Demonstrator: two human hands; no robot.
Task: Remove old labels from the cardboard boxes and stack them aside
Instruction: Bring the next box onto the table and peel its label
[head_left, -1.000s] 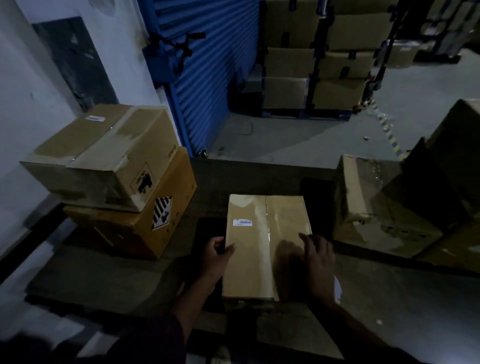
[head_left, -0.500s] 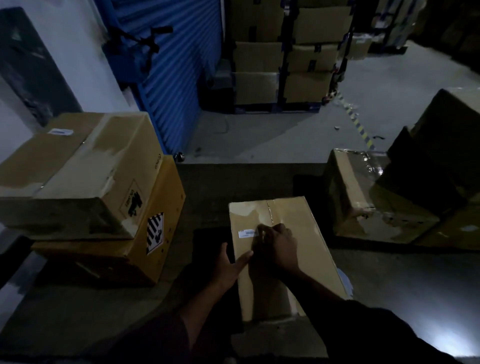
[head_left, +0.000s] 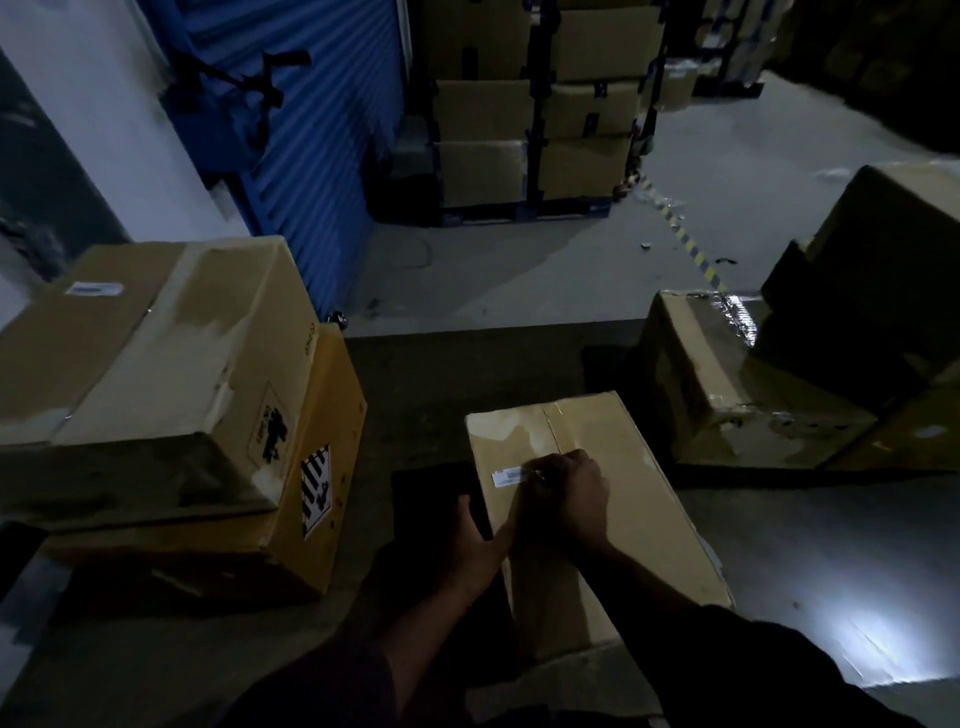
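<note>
— On centre box (head_left: 597, 499), top face: 1 white label (head_left: 508, 475). Hands?
— Right hand (head_left: 569, 493): fingers curled, picking at label's edge. Left hand (head_left: 475, 540): fingers straight, against box's left side.

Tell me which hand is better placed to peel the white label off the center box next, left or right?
Right. The right hand is on top of the center box, fingers curled at the right end of the white label. The left hand lies at the box's left edge, apparently steadying it.
</note>
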